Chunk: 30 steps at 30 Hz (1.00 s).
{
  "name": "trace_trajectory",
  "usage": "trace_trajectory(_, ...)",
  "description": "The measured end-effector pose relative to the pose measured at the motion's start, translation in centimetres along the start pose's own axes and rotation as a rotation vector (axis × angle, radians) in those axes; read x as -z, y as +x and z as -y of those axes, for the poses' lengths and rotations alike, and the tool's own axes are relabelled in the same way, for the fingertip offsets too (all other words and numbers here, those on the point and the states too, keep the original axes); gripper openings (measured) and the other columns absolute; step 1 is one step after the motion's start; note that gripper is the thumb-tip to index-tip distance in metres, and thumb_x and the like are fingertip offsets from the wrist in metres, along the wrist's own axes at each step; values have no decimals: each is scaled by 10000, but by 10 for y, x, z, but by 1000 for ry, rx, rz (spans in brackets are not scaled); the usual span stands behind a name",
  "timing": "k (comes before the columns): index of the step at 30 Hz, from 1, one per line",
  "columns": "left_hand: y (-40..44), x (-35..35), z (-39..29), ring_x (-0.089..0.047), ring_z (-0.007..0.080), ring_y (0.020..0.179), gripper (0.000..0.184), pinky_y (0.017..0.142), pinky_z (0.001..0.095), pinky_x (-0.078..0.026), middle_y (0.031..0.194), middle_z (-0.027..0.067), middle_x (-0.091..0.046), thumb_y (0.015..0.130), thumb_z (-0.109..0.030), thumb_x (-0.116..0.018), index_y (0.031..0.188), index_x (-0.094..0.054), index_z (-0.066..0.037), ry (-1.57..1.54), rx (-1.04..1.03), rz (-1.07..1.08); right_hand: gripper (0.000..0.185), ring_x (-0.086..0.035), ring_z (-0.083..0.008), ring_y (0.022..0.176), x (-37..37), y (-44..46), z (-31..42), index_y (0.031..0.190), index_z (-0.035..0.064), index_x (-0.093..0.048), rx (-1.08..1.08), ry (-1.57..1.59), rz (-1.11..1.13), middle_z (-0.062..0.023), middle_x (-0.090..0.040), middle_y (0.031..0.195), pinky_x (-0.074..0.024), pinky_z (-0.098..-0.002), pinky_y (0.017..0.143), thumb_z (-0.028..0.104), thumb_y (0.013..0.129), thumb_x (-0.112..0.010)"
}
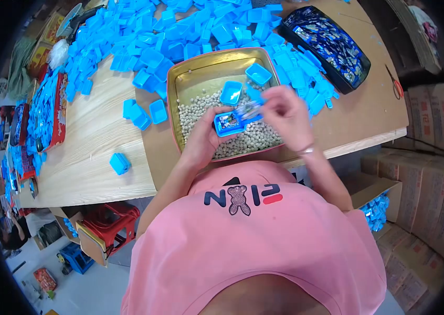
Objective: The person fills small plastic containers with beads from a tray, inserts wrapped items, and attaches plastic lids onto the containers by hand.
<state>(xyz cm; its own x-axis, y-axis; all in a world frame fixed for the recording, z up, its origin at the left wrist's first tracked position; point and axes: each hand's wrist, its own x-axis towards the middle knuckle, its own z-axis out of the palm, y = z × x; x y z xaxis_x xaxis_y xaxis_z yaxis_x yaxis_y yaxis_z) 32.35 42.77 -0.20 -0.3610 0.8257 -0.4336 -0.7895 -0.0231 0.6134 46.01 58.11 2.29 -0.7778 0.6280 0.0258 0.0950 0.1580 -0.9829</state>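
Note:
My left hand [201, 140] grips a small open blue plastic box [229, 134] over the tray, with a dark printed piece [228, 122] lying inside it. Close to the box's right side is my right hand [289, 116], its fingers closed together and smeared by motion. At its fingertips a blurred blue piece [254, 95] and a shiny printed piece [248, 111] show; I cannot tell whether they are joined. Beneath both hands stands a gold tray with a pink rim [171, 100], holding many whitish round pellets [196, 113]. Two empty blue boxes [231, 93] rest in it.
A large heap of blue boxes and lids [180, 31] covers the back of the table. At the right are a black bin [332, 47] of printed pieces and red-handled scissors [398, 88]. Cardboard cartons [416, 194] stack at the right; a red stool [109, 226] stands below left.

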Motion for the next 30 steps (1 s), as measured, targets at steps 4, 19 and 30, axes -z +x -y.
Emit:
trace_trajectory(4, 0, 6, 2, -605, 165, 880, 296, 743, 249, -542, 1085, 113, -594, 870, -28, -577, 1162, -541, -63, -14, -55, 9, 214, -456, -58, 570, -45, -1, -4, 948, 49, -599, -46, -73, 63, 1, -555, 693, -367, -187, 526, -38, 753, -617)
trace_trajectory(19, -5, 13, 5, -594, 177, 923, 336, 765, 255, -531, 1103, 120, -586, 851, 3, -570, 1181, -519, -26, 270, -121, -47, 168, -544, -238, 638, 50, -64, -61, 849, 45, -607, -81, -1015, -352, -82, -565, 766, -442, -323, 583, 152, 740, -676)
trace_trajectory(30, -22, 5, -4, -582, 170, 946, 504, 852, 269, -486, 1107, 114, -584, 761, 95, -610, 1228, -485, -49, 279, -136, 143, 247, -549, -254, 699, 69, -57, -67, 904, 40, -580, -185, -970, -212, -100, -589, 849, -456, -335, 655, 128, 693, -673)
